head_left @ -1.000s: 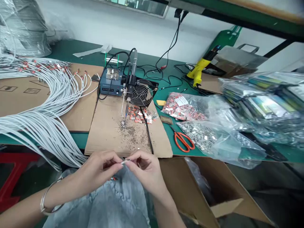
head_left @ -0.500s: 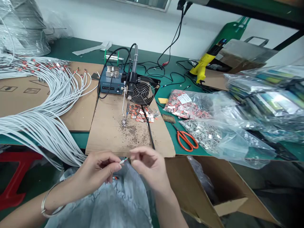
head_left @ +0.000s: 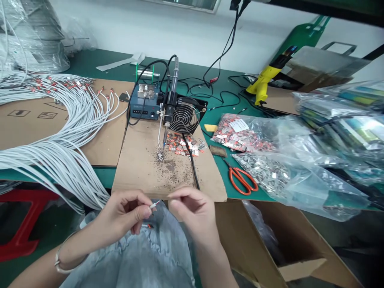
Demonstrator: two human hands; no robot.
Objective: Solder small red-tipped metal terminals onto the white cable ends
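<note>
My left hand (head_left: 130, 212) pinches a white cable (head_left: 154, 205) just behind its end, between thumb and index finger. Thin inner wires, one of them reddish, stick out of the cut end toward the right. Beside it, my right hand (head_left: 193, 212) is half curled, thumb and index finger apart, with nothing visible between them. A small gap separates its fingertips from the wires. Both hands are over my lap, by the front edge of a cardboard sheet (head_left: 135, 168). Below the left hand, a small orange-and-white piece (head_left: 149, 226) shows against the clothing.
A soldering iron (head_left: 172, 96) stands on its blue station (head_left: 144, 106) beside a fan (head_left: 184, 116). Loose orange-and-metal connectors (head_left: 180, 146) lie before it. White cables (head_left: 75, 160) fill the left. Red-handled scissors (head_left: 243, 182) and bagged parts (head_left: 264, 170) are right, above an open carton (head_left: 270, 240).
The right hand has drawn slightly away from the cable end. The left hand keeps its pinch. The whole view has shifted a little, so the bench appears farther right.
</note>
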